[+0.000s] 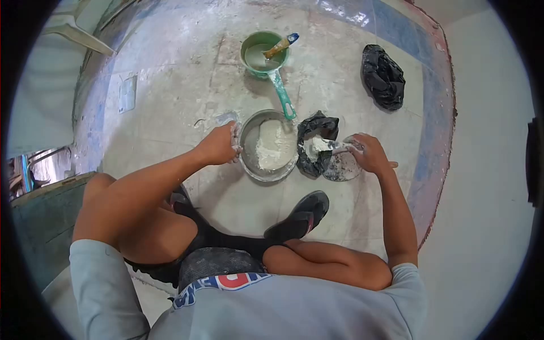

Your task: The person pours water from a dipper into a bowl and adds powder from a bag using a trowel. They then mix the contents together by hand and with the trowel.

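Note:
A round grey metal bowl (pixel 245 161) sits on the floor in front of me, with a heap of white powder (pixel 275 144) inside. My left hand (pixel 222 144), dusted white, is closed at the bowl's left rim. To the right of the bowl stands an opened black plastic bag (pixel 310 166) of white powder. My right hand (pixel 368 153) grips a putty knife (pixel 334 146) whose blade reaches over the bag's mouth, carrying white powder. The end of its handle sticks out beyond my palm. Beneath the knife is a round, dirt-speckled disc (pixel 343 167), partly hidden.
Beyond the bowl stands a green dipper (pixel 277 85) with pale liquid and a paintbrush (pixel 280 46) in it. A crumpled black bag (pixel 382 76) lies at far right, near the wall (pixel 487 141). My sandalled foot (pixel 300 218) is close below the bowl. A plastic chair leg (pixel 90 39) stands upper left.

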### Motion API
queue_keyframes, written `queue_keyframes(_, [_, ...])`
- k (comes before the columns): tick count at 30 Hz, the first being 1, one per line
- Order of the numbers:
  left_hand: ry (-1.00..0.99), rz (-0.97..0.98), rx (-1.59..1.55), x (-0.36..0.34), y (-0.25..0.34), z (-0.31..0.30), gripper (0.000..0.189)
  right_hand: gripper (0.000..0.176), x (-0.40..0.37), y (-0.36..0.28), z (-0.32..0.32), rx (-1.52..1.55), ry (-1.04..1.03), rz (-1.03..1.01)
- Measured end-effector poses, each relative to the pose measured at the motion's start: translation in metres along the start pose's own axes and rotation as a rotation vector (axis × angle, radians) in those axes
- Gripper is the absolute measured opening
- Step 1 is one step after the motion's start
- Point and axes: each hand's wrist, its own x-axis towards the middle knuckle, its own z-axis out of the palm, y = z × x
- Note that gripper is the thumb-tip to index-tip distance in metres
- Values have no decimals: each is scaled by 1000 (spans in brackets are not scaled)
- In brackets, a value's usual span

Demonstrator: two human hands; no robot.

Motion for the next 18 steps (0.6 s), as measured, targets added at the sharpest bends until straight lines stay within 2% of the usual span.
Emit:
queue_keyframes(1, [1, -1, 12, 0, 1, 0, 32, 24, -1, -11, -2, 91, 22, 14])
queue_keyframes(3, [10, -10, -11, 1, -1, 1, 32, 25, -6, -3, 20, -11, 167, -207])
queue_keyframes(4, [-1, -20, -38, 3, -4, 1, 32, 28, -3, -18, 19, 4, 176, -201])
queue_keyframes(6, [-6, -26, -37, 4, -7, 2, 32, 33, 15, -49, 5, 152, -130, 65])
queue_keyframes(7, [-12, -29, -32, 2, -4, 2, 32, 33, 16, -36, 30, 136, 48, -43])
queue_keyframes(9, [1, -20, -9, -1, 0, 1, 32, 33, 17, -25, 41, 135, 31, -122])
queue_keyframes(10, [3, -14, -1, -2, 1, 1, 32, 33, 15, -28, 47, 8, 179, -205])
queue_keyframes(11, [5, -9, 5, -3, 1, 1, 31, 33, 18, -30, 45, 7, 177, -210])
queue_keyframes(13, [-5, -29, 4, -2, 1, 1, 32, 34, 26, -49, 30, 87, 29, -112])
queue_keyframes(14, [-5, -29, 13, -2, 1, 0, 32, 33, 23, -37, 41, 55, 109, -162])
queue_keyframes(17, [-2, -26, 15, 0, 0, 1, 32, 33, 22, -39, 41, 55, 180, -131])
queue_keyframes(18, [-1, -28, 14, -1, 1, 1, 33, 34, 22, -41, 38, 75, 135, -88])
